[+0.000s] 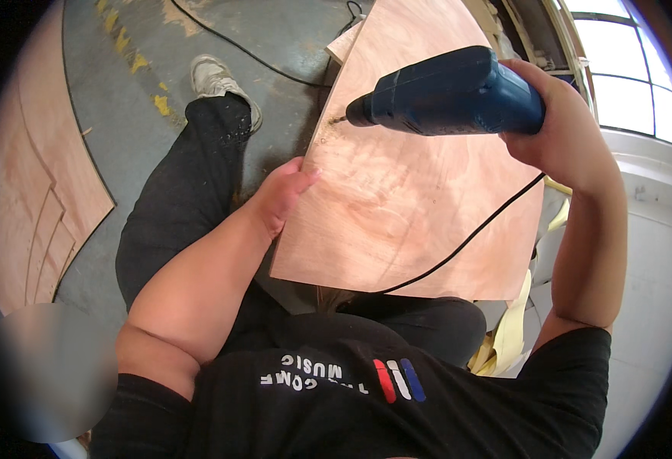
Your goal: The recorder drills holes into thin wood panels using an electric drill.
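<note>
A dark blue power drill (447, 92) is gripped by its rear handle in my right hand (561, 126). Its chuck points left, and the thin bit meets the plywood panel (412, 206) close to its left edge, with wood crumbs around that spot. Lower along the same edge, my left hand (284, 193) holds the panel, thumb on top and the other fingers out of sight beneath. A black cord (466, 243) runs over the panel toward its near edge.
More plywood sheets (26, 176) lie stacked at the far left. Another black cable (248, 55) crosses the grey floor (148, 138), which has worn yellow markings. My shoe (217, 80) is left of the panel. Yellow strips (508, 336) lie at the right, below a window (626, 76).
</note>
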### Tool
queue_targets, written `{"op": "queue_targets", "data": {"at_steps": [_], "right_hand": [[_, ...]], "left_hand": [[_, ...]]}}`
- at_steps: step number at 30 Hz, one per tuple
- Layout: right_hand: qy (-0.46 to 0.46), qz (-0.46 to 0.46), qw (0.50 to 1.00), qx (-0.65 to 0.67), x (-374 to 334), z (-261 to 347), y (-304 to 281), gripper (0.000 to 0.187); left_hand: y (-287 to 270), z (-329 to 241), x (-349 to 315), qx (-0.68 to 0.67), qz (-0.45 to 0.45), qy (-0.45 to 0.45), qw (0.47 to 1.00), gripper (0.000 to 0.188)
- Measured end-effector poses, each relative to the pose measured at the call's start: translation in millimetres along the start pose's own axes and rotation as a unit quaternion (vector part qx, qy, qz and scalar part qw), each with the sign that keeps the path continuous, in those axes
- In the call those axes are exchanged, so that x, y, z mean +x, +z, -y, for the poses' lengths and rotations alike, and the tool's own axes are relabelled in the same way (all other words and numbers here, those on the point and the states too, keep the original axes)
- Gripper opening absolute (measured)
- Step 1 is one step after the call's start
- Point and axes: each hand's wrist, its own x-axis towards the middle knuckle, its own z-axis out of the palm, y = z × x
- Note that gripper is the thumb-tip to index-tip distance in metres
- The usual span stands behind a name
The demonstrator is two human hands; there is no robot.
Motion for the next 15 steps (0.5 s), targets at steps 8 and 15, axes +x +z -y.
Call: {"op": "queue_targets", "data": {"at_steps": [8, 15], "right_hand": [[-0.017, 0.036, 0.999, 0.001, 15, 1, 12, 0.055], [0.048, 0.026, 0.995, 0.085, 6, -1, 37, 0.052]], "left_hand": [[-4, 5, 1, -0.036, -0.002, 0.009, 0.999, 0.042], [-12, 16, 16, -0.027, -0.013, 0.007, 1.000, 0.041]]}}
